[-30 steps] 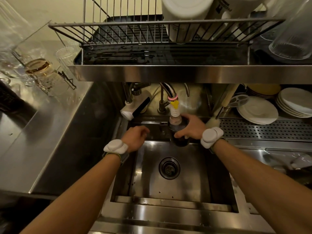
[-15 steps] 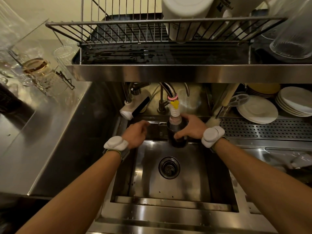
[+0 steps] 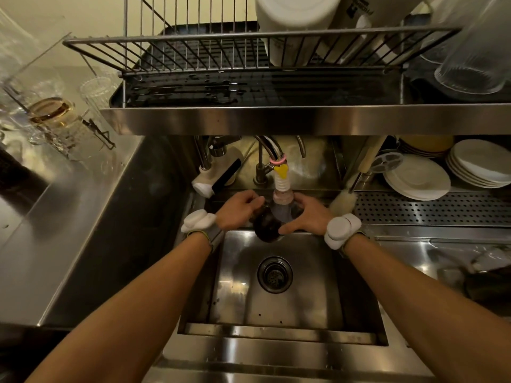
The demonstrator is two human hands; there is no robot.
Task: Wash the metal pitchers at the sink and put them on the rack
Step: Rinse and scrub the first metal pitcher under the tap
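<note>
white plates (image 3: pixel 417 179): stacked, far right | drinking glasses (image 3: pixel 95 92): left counter (image 3: pixel 55 244)

glossy steel sink (image 3: pixel 279 305), wire rack (image 3: pixel 193 55) — dark shiny metal pitcher (image 3: pixel 266 226)

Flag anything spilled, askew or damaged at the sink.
Nothing looks damaged. Water is pooled on the drip tray under the rack, normal there. The pitcher is held at the tap nozzle by the left hand and right hand, over the sink.

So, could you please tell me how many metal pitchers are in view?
1: the metal pitcher, gripped by the left hand and right hand under the tap; others may be hidden.
</note>
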